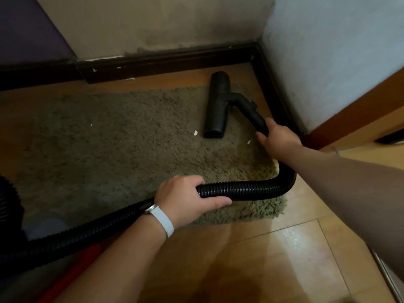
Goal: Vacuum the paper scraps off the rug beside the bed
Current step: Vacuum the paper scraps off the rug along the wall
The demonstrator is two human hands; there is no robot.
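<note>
A shaggy olive rug (122, 141) lies on the wooden floor against the wall. The black vacuum floor head (217, 106) rests on the rug's far right part. My right hand (277, 139) grips the black wand (253, 112) just behind the head. My left hand (188, 199), with a white watch strap on the wrist, grips the ribbed black hose (247, 190) near the rug's front edge. Small white paper scraps lie on the rug: one (195, 133) left of the head, one (248, 141) near my right hand, one (91, 125) farther left.
A dark baseboard (166, 62) runs along the wall and turns a corner at the right. A wooden frame edge (354, 119) stands at right. The hose runs off to the lower left over something red (72, 274). Bare wooden floor (273, 254) lies in front.
</note>
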